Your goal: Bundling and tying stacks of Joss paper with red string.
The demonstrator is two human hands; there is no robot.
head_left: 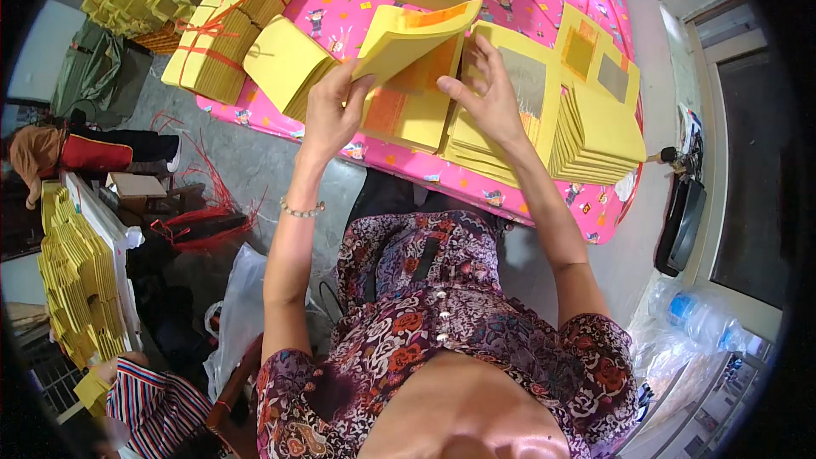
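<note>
My left hand (333,116) pinches the near left edge of a folded sheaf of yellow joss paper (404,41), tilted up over the bed-like pink surface. Beneath it lies another yellow stack (418,124) with orange patches. My right hand (491,95) has its fingers spread, thumb pointing toward the lifted sheaf. It hovers over or rests on a yellow stack with a silver square (531,85); contact cannot be made out. Further right are a fanned yellow stack (597,138) and sheets with silver and orange patches (580,59). A plain yellow stack (285,64) sits left of my left hand.
Bundles tied with red string (223,42) stand on the far left of the pink patterned cover (467,172). Red strings (208,178) lie on the grey floor. At lower left, a person in a striped top (157,395) sits by piled yellow paper (81,280).
</note>
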